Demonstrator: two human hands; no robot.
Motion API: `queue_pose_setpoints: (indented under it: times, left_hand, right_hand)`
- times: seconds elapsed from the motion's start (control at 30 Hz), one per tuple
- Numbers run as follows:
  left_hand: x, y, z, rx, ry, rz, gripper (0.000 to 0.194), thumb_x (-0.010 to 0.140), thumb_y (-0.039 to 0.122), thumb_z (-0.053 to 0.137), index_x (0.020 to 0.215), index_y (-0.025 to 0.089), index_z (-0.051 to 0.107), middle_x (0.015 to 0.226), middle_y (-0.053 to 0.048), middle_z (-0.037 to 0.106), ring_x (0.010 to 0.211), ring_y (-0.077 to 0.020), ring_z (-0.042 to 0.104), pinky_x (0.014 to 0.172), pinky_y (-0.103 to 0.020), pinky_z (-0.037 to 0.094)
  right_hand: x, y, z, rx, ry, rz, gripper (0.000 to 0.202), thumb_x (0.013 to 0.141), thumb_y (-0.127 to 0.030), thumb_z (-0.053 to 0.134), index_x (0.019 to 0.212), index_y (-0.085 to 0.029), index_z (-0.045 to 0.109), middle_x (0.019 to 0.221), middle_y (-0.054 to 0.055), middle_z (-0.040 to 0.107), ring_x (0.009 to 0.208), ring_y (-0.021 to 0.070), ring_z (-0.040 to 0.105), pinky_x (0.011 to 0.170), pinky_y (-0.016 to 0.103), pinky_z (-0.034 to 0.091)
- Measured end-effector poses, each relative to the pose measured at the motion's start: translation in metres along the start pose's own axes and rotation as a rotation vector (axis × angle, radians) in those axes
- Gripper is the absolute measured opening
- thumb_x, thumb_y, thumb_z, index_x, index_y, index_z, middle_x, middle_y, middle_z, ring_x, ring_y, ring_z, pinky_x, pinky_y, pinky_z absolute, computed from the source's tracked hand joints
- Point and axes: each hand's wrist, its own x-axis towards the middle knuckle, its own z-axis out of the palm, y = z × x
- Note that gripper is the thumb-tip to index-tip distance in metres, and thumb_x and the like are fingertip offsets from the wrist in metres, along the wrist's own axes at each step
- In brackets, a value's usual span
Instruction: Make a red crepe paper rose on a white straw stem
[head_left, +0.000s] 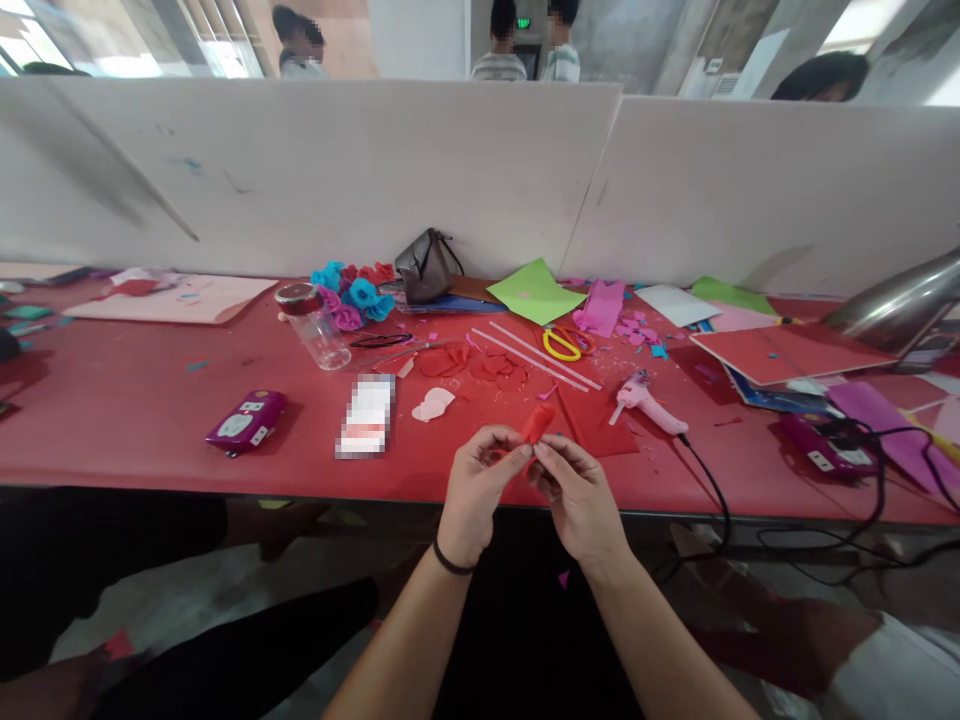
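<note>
The person's left hand (474, 490) and right hand (589, 500) meet just over the near edge of the table (150, 430), about midway along it, each pinching the lower end of a small red roll (540, 420) between thumb and fingers, with the roll's body standing up, slightly tilted. To do this well, the pinch should probably bear only on that gathered base, firmly enough that the layers cannot slip, while the upper part stays uncrushed; turning it a little at a time would likely keep the wrap even. The thin material looks easy to crease or tear. The fingertips cover the base, so whether it is twisted, glued or merely pressed cannot be told, nor whether anything sits inside. The curled fingers behind the thumbs are partly hidden. Toward the far edge, the loose red pieces (444, 360) blend into the tabletop, and the phone (367, 415) is blurred out.
</note>
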Motion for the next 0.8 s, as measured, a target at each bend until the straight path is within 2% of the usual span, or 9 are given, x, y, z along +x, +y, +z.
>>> queue_pose_setpoints:
  times: [0.2, 0.3, 0.4, 0.53, 0.63, 0.8]
  left_hand:
    - [0.001, -0.005, -0.002, -0.195, -0.018, -0.052, 0.020, 0.062, 0.021, 0.076, 0.081, 0.016, 0.069, 0.081, -0.002, 0.065, 0.077, -0.0123, 0.058, 0.075, -0.025, 0.045]
    - [0.003, -0.005, -0.004, -0.273, -0.004, -0.118, 0.018, 0.062, 0.021, 0.075, 0.080, 0.015, 0.072, 0.079, -0.003, 0.068, 0.074, -0.0122, 0.060, 0.074, -0.026, 0.046]
    - [0.006, -0.001, -0.006, -0.283, -0.048, -0.173, 0.016, 0.061, 0.021, 0.076, 0.076, 0.015, 0.073, 0.072, -0.003, 0.067, 0.068, -0.0122, 0.059, 0.069, -0.027, 0.047]
    - [0.008, 0.005, -0.007, -0.227, -0.127, -0.170, 0.015, 0.061, 0.023, 0.078, 0.072, 0.013, 0.074, 0.070, -0.004, 0.067, 0.066, -0.0119, 0.059, 0.066, -0.025, 0.047]
    - [0.008, 0.006, -0.005, -0.226, -0.109, -0.155, 0.015, 0.058, 0.022, 0.080, 0.070, 0.014, 0.075, 0.073, -0.004, 0.067, 0.068, -0.0117, 0.059, 0.068, -0.025, 0.047]
    - [0.005, 0.003, -0.001, -0.274, -0.053, -0.158, 0.017, 0.059, 0.021, 0.080, 0.074, 0.015, 0.076, 0.074, -0.003, 0.066, 0.071, -0.0111, 0.058, 0.071, -0.025, 0.048]
  right_hand:
    - [-0.001, 0.002, 0.002, 0.042, -0.041, -0.018, 0.017, 0.065, -0.032, 0.079, 0.075, -0.022, 0.071, 0.067, -0.002, 0.064, 0.052, 0.0068, 0.047, 0.049, 0.021, 0.035]
    - [-0.001, 0.003, 0.000, 0.031, -0.097, -0.001, 0.015, 0.068, -0.033, 0.076, 0.075, -0.022, 0.069, 0.068, -0.002, 0.063, 0.054, 0.0069, 0.045, 0.049, 0.021, 0.033]
    - [0.000, 0.003, -0.002, 0.002, -0.117, 0.012, 0.017, 0.069, -0.036, 0.076, 0.075, -0.022, 0.068, 0.070, -0.001, 0.062, 0.056, 0.0080, 0.046, 0.050, 0.021, 0.034]
    - [0.001, 0.005, -0.003, -0.039, -0.133, -0.032, 0.016, 0.071, -0.035, 0.075, 0.077, -0.022, 0.069, 0.066, -0.003, 0.059, 0.056, 0.0074, 0.043, 0.051, 0.021, 0.032]
    - [0.001, 0.007, -0.004, -0.080, -0.126, -0.069, 0.014, 0.074, -0.034, 0.073, 0.080, -0.022, 0.069, 0.064, -0.004, 0.057, 0.056, 0.0076, 0.043, 0.053, 0.021, 0.033]
    - [0.001, 0.010, -0.003, -0.158, -0.056, -0.114, 0.018, 0.072, -0.036, 0.073, 0.084, -0.022, 0.070, 0.070, -0.002, 0.061, 0.061, 0.0099, 0.049, 0.061, 0.025, 0.042]
